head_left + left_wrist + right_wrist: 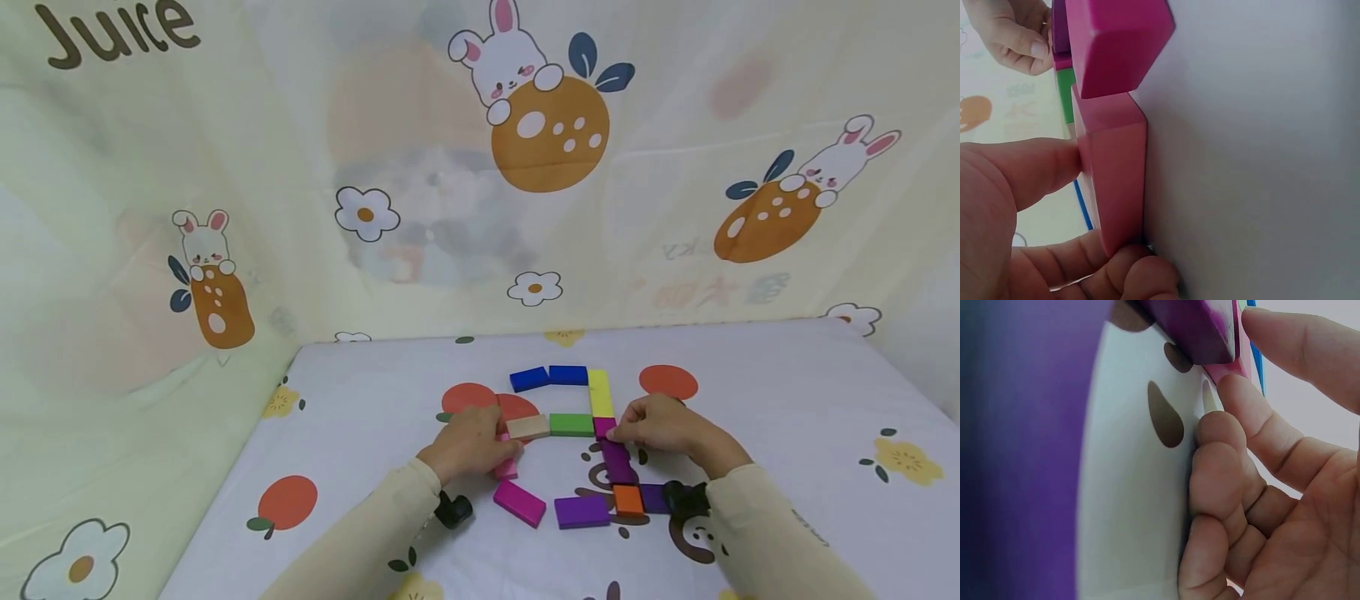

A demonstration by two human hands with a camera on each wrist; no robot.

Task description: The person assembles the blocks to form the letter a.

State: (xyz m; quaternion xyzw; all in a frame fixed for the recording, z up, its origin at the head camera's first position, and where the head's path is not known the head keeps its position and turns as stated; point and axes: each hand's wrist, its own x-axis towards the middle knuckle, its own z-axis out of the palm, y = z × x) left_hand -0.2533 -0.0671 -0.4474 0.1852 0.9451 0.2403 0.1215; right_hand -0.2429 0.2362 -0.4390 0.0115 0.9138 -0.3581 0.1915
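Pink block: your left hand (468,442) pinches the pink block (507,468), thumb on one side and curled fingers at its far end; it lies at the left of the layout, its long axis running away from you.
Small magenta block: the thumb and forefinger of your right hand (663,423) pinch the small magenta block (603,427), between the yellow block (601,393) and the plum block (617,462); your fingers partly cover it, so you cannot tell its full length.
Upright column: the yellow and plum blocks point away from you, the plum slightly slanted, with an orange block (628,501) at the near end.
Crosswise blocks: the green block (572,425), wooden block (528,427) and violet block (582,512) lie roughly left to right.
Slanted block: the hot-pink block (519,504) runs from far left to near right, just beside the pink block's near end.
Table: a pale cloth (375,400) printed with red fruit, yellow flowers and brown bears lies beneath your blocks.
Room: a cream curtain (292,167) hangs behind and to your left, printed with rabbits, flowers and "Juice".
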